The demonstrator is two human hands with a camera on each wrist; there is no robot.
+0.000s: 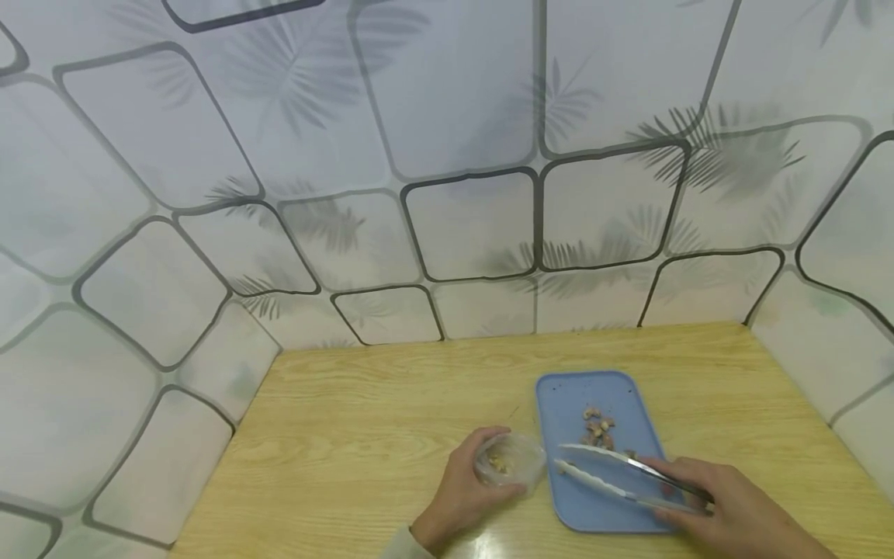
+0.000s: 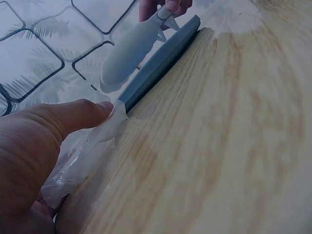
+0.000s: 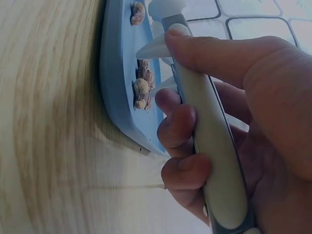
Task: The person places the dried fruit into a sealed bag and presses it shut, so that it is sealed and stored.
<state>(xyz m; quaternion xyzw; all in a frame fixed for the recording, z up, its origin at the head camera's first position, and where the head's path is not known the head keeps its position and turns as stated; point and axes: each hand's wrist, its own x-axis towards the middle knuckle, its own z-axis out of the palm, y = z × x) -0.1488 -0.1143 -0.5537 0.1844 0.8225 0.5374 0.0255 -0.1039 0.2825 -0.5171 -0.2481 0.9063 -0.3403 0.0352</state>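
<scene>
My left hand (image 1: 462, 483) curls round a small clear plastic cup (image 1: 527, 460) on the table's front part, with yellowish-brown bits inside. In the left wrist view its thumb presses the cup's thin, crinkled wall (image 2: 83, 156). My right hand (image 1: 733, 506) grips a pair of tongs (image 1: 599, 483) by their handles, the white tips spread apart and pointing left towards the cup. Beneath the tongs lies a blue tray (image 1: 573, 396), just right of the cup. On it sit small brown, nut-like pieces (image 1: 599, 427), which the right wrist view shows close to the tongs (image 3: 212, 141).
The tray stands on a light wood-grain table (image 1: 363, 419). Walls with a pattern of rounded frames and leaves (image 1: 468, 225) close in the table at the back and both sides. A few dark crumbs dot the tray's far end.
</scene>
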